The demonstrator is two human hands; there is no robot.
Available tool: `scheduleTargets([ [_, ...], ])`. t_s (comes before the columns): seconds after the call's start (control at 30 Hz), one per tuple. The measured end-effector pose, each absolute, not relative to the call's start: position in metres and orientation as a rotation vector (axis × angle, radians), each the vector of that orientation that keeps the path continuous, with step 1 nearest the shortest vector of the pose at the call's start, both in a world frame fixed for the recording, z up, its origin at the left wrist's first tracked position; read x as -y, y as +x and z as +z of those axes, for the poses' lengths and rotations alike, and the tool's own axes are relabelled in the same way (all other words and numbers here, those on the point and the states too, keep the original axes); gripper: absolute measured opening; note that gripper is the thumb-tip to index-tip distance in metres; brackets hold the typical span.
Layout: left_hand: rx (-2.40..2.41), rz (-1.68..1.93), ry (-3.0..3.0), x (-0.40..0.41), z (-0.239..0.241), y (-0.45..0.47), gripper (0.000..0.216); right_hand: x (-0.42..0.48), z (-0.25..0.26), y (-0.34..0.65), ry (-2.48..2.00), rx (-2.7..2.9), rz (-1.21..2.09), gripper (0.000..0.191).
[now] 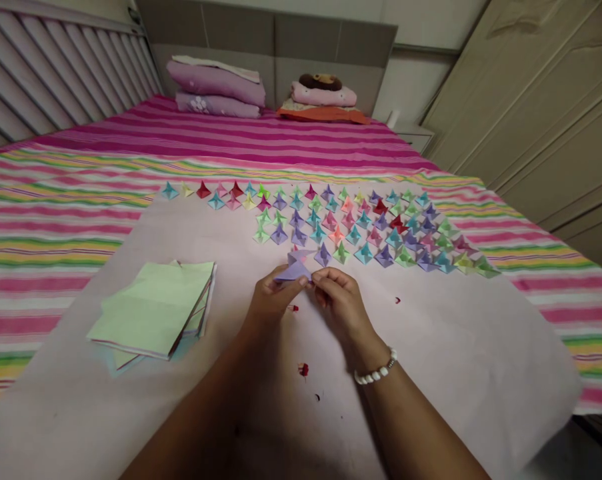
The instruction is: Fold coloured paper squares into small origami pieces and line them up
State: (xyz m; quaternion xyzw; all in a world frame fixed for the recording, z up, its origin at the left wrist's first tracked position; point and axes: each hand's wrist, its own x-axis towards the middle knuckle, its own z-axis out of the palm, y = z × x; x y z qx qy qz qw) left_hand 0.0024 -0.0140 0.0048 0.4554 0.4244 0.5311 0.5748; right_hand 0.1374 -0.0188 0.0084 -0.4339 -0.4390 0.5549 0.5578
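Between my two hands is a purple folded paper piece (295, 270), an origami figure with pointed flaps. My left hand (271, 297) pinches its left and lower side, thumb on top. At its right corner my right hand (338, 293) pinches the paper with thumb and fingertips; a white beaded bracelet circles that wrist. Just beyond the hands stand rows of small folded paper cranes (323, 254) in purple, green, blue, pink, red and yellow. Off to the left lies a stack of square paper sheets (151, 307), light green on top.
A pale sheet (431, 360) with small red printed marks covers the near bed, over a striped bedspread (45, 253). Folded purple bedding (218, 87) and a pink pillow pile (323, 95) rest by the headboard (241, 33). A slatted rail (65, 67) stands left, a wardrobe (531, 113) right.
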Motion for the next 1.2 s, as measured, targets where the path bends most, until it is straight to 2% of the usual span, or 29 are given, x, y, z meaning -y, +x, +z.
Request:
scheduleTargets([
  [0.43,-0.960,1.167,0.956,0.0149,0.0048,0.0022,0.036,0.0182,0.0103,0.1335,-0.908,0.907,1.522,0.021],
  [0.83,-1.164,1.285,1.107,0.0146,0.0071,0.0035,0.028,0.0159,0.0057,0.1387,-1.057,1.026,1.316,0.023],
  [1.1,-1.073,1.364,1.039,0.0131,0.0062,0.0023,0.022,0.0172,0.0063,0.1396,-1.109,1.115,1.278,0.025],
  [1.2,-1.049,1.350,0.996,0.0135,0.0084,0.0023,0.025,0.0179,0.0097,0.1433,-1.123,1.098,1.105,0.019],
])
